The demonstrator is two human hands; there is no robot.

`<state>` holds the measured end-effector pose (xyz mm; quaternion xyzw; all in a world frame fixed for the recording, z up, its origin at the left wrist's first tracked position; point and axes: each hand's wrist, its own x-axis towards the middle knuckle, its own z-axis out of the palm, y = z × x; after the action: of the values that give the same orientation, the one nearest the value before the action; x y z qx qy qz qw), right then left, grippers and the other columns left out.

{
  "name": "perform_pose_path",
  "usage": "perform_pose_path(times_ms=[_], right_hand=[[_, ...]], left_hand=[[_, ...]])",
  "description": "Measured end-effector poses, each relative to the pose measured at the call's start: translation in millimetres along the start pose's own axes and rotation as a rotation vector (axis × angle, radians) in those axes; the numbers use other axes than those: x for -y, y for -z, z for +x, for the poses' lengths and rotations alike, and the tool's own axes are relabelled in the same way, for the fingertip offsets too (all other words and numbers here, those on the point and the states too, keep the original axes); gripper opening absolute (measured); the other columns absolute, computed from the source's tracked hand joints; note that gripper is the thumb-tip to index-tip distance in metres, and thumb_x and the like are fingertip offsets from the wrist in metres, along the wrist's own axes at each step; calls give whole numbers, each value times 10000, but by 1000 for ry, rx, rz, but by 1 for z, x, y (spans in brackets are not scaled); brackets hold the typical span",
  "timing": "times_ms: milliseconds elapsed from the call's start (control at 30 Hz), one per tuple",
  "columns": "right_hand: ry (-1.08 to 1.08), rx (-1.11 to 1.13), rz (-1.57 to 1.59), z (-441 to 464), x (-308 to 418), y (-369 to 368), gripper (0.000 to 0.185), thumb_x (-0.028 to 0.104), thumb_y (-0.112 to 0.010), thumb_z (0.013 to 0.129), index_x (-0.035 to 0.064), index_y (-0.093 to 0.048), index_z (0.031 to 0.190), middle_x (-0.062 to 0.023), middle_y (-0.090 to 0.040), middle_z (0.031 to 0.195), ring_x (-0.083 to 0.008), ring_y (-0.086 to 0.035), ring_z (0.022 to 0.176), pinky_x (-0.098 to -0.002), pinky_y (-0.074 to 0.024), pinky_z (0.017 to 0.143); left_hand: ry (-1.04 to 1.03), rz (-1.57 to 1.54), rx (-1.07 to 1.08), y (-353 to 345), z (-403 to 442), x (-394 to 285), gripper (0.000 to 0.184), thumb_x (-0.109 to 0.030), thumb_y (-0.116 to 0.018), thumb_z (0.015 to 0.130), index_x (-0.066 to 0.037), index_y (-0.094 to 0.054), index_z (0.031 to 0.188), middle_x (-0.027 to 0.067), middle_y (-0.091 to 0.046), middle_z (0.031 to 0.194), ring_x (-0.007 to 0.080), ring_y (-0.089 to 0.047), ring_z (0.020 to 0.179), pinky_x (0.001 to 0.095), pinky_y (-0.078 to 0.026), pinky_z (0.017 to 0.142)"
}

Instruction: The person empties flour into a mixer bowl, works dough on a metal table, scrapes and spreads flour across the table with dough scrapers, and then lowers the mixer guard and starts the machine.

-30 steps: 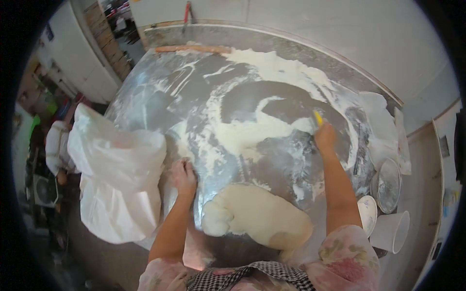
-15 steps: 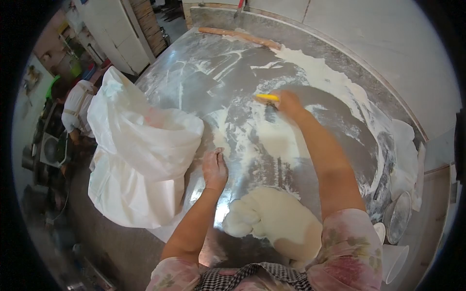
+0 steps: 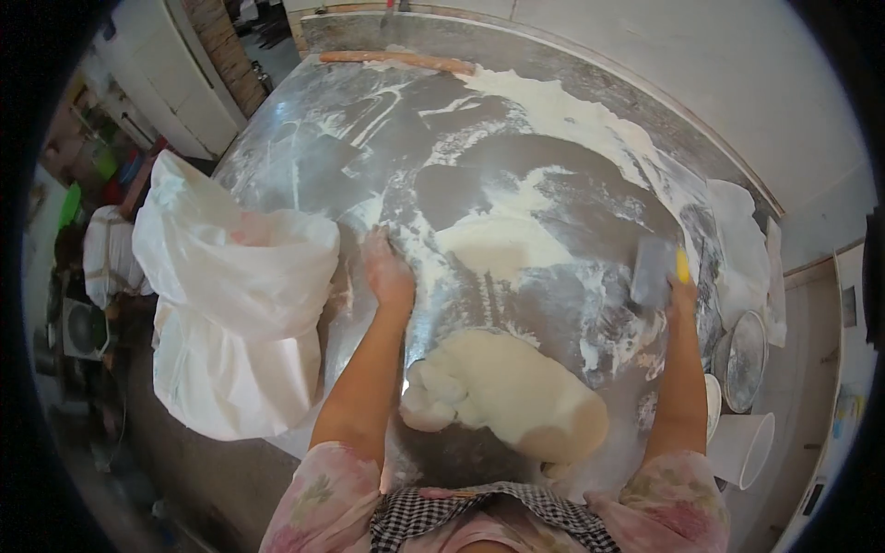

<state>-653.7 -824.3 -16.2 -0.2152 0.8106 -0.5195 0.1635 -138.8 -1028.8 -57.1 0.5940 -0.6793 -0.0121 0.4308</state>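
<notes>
My right hand (image 3: 683, 293) grips the yellow handle of a dough scraper (image 3: 653, 272), whose flat blade is held over the right side of the floury metal worktop (image 3: 562, 143). Flat on the left part of the worktop lies my left hand (image 3: 389, 275), fingers stretched out and nothing in them, beside a loose patch of flour. A big soft lump of dough (image 3: 516, 392) rests between my forearms, close to my apron. White flour (image 3: 502, 247) is heaped thinly in the middle, beyond the dough.
A large white sack (image 3: 240, 304) stands at the worktop's left edge. A rolling pin (image 3: 396, 61) lies along the back. Flour (image 3: 572, 111) lines the far rim. On the right are a round metal sieve-like pan (image 3: 745, 359) and a white tub (image 3: 742, 452). Another person (image 3: 112, 253) is far left.
My right hand has swept the scraper from the middle of the worktop to the right and nearer. My left hand has slid slightly away from me. The view has shifted rightward.
</notes>
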Motion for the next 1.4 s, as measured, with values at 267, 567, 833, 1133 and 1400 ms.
perform_pose_path(times_ms=[267, 567, 833, 1133, 1400], right_hand=[[-151, 101, 152, -42, -10, -108, 306, 38, -623, 743, 9, -517, 1028, -59, -563, 807, -162, -559, 695, -294, -479, 592], [-48, 212, 110, -106, 22, -270, 334, 39, -629, 727, 3, -523, 1042, -20, -509, 779, -117, -468, 639, -282, -376, 539], [-253, 305, 342, -143, 52, -275, 321, 35, -612, 729, 31, -522, 1037, -35, -531, 791, -148, -511, 719, -306, -424, 580], [-281, 38, 679, -236, 91, -142, 316, 9, -597, 733, 14, -515, 1038, -50, -550, 867, -151, -527, 769, -311, -443, 653], [-323, -539, 957, -389, 33, 39, 287, -5, -584, 747, 20, -506, 1023, -34, -546, 870, -144, -521, 778, -296, -427, 702]], left_hand=[[-121, 152, 494, -96, -1, -88, 462, -321, -338, 911, -27, -426, 1257, 152, -409, 1302, 284, -346, 1228, 368, -274, 1022], [-191, -410, 401, -118, 4, -113, 417, -286, -344, 907, -25, -487, 1200, 159, -479, 1225, 297, -423, 1153, 356, -318, 978], [18, -518, 482, -128, 12, -109, 436, -333, -257, 920, -104, -555, 1142, 153, -528, 1167, 324, -466, 1101, 369, -344, 949], [-95, -749, 723, 37, -24, -229, 448, -332, -287, 916, -46, -564, 1123, 181, -554, 1128, 304, -509, 1067, 360, -357, 927], [-542, -869, 1157, 114, -204, -327, 503, -346, -266, 919, 20, -543, 1128, 185, -537, 1160, 312, -478, 1104, 359, -348, 942]])
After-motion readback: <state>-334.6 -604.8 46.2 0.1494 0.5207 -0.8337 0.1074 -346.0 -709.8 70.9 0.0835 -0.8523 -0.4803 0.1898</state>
